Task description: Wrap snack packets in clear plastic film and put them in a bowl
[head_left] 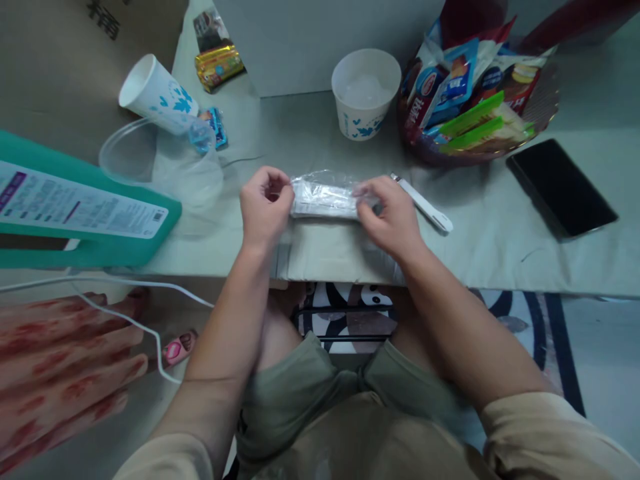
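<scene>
A small packet in clear, shiny plastic wrap (325,199) lies across the front part of the table between my hands; what is inside it is hard to make out. My left hand (265,203) pinches the wrap's left end between thumb and forefinger. At the other end, my right hand (390,210) is closed on the wrap with thumb and fingers, slightly blurred. Just right of that hand rests a slim white tool with a metal tip (425,205), which looks like a nail clipper.
Behind stand a paper cup (365,123) and a snack-filled bowl (553,107). A phone (563,187) lies right. To the left are a tilted paper cup (163,97), a clear plastic cup (187,180), snack packets (219,65) and a green box (165,230). White cable (160,340) hangs below.
</scene>
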Available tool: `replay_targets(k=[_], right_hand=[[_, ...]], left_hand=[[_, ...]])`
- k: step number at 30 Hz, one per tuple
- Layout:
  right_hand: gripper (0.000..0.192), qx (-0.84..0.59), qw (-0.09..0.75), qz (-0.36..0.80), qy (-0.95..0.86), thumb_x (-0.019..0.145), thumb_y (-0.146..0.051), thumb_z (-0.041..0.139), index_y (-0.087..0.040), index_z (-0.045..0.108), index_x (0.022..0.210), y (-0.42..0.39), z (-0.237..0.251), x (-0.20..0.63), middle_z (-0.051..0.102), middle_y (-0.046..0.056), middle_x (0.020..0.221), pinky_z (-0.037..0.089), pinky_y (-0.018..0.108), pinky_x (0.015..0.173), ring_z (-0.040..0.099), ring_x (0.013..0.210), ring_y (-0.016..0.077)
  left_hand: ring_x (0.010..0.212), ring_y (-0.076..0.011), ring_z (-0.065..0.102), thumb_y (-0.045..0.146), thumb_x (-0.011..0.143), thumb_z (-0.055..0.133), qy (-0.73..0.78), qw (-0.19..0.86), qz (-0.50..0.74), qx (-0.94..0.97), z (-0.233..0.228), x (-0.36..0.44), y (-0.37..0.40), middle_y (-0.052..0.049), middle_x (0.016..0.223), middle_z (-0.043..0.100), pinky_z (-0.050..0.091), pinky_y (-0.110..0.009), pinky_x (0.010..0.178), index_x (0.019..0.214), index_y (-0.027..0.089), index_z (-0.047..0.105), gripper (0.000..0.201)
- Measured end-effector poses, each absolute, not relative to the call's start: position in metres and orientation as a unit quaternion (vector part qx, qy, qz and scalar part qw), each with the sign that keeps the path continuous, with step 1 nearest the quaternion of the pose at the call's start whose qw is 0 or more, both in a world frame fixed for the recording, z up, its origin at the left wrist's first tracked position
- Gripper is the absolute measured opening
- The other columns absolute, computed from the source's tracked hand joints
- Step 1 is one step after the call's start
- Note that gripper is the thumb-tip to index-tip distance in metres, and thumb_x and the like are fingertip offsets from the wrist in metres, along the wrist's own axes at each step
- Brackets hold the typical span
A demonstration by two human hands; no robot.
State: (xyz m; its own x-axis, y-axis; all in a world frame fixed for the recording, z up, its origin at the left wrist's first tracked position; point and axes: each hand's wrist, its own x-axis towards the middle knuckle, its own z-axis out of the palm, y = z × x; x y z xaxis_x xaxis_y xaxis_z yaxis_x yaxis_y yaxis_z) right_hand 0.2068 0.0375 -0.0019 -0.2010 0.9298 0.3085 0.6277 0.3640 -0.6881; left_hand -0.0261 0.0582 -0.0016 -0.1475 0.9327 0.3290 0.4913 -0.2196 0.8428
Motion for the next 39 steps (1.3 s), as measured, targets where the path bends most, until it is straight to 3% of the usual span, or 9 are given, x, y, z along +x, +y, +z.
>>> replay_targets(k=[6,9,13,17,23,26,33,36,39], right_hand=[[0.017,-0.617,0.453,0.164,-0.622,0.073,-0.017,0.045,-0.024,0.052,0.088,0.038,-0.005,0.256,0.067,0.008,0.092,0.053,0.040,0.086,0.066,0.091,0.0229],[0.030,-0.598,0.471,0.093,-0.642,0.070,-0.016,0.045,-0.024,0.055,0.097,0.030,0.003,0.262,0.068,0.011,0.108,0.051,0.045,0.098,0.066,0.109,0.0261],[0.043,-0.543,0.381,0.099,-0.742,0.080,-0.027,0.053,-0.023,0.058,0.123,0.017,0.020,0.250,0.064,0.015,0.134,0.044,0.053,0.111,0.059,0.129,0.0315],[0.036,-0.555,0.299,0.076,-0.772,0.086,-0.041,0.063,-0.029,0.063,0.120,0.007,0.028,0.236,0.064,0.010,0.138,0.031,0.061,0.119,0.050,0.139,0.0371],[0.014,-0.488,0.260,0.089,-0.829,0.094,-0.025,0.057,-0.031,0.069,0.100,-0.009,0.019,0.218,0.074,0.002,0.124,0.033,0.049,0.109,0.058,0.126,0.0284],[0.018,-0.460,0.227,0.094,-0.853,0.095,-0.019,0.053,-0.027,0.069,0.091,-0.011,0.020,0.215,0.078,0.002,0.105,0.035,0.045,0.101,0.064,0.109,0.0244],[0.038,-0.439,-0.016,0.191,-0.878,0.092,-0.025,0.046,-0.022,0.072,0.121,-0.013,0.043,0.217,0.076,0.008,0.081,0.039,0.037,0.074,0.064,0.073,0.0241],[0.041,-0.477,-0.101,0.202,-0.849,0.096,-0.031,0.039,-0.026,0.073,0.119,-0.013,0.046,0.216,0.075,0.009,0.080,0.026,0.034,0.061,0.062,0.068,0.0248],[0.042,-0.517,-0.094,0.198,-0.827,0.097,-0.033,0.040,-0.026,0.070,0.125,-0.012,0.043,0.216,0.077,0.009,0.086,0.023,0.032,0.059,0.062,0.068,0.0246]], left_hand=[[0.060,-0.0127,0.046,0.024,0.081,0.067,0.607,0.196,0.548,0.541,-0.010,-0.051,0.067,0.002,0.068,0.048,0.043,-0.029,0.058,0.074,0.024,0.052,0.017],[0.092,-0.0205,0.062,0.031,0.080,0.074,0.579,0.143,0.503,0.626,-0.005,-0.050,0.063,-0.002,0.094,0.062,0.053,-0.038,0.085,0.092,0.026,0.064,0.017],[0.128,-0.0334,0.056,0.031,0.072,0.081,0.508,0.123,0.371,0.767,0.007,-0.041,0.052,-0.006,0.130,0.064,0.040,-0.053,0.116,0.105,0.027,0.072,0.035],[0.125,-0.0349,0.062,0.021,0.075,0.072,0.485,0.112,0.328,0.803,0.019,-0.036,0.040,-0.002,0.104,0.074,0.029,-0.063,0.122,0.076,0.028,0.071,0.007],[0.082,-0.0231,0.072,0.023,0.078,0.071,0.445,0.138,0.293,0.835,0.039,-0.032,0.017,-0.002,0.088,0.077,0.058,-0.042,0.083,0.075,0.027,0.073,0.006],[0.069,-0.0166,0.069,0.021,0.082,0.067,0.423,0.150,0.290,0.845,0.048,-0.026,0.004,-0.002,0.087,0.079,0.055,-0.030,0.064,0.078,0.025,0.075,0.009],[0.052,-0.0103,0.062,0.032,0.087,0.067,0.406,0.380,0.135,0.820,0.072,-0.020,-0.009,0.002,0.067,0.074,0.047,-0.022,0.054,0.086,0.022,0.077,0.014],[0.071,-0.0160,0.069,0.037,0.088,0.069,0.495,0.301,0.181,0.795,0.060,-0.019,0.004,-0.002,0.078,0.075,0.054,-0.028,0.071,0.090,0.020,0.076,0.020],[0.116,-0.0289,0.066,0.038,0.078,0.079,0.507,0.187,0.207,0.815,0.037,-0.016,0.022,-0.011,0.120,0.073,0.050,-0.043,0.104,0.108,0.020,0.073,0.037]])
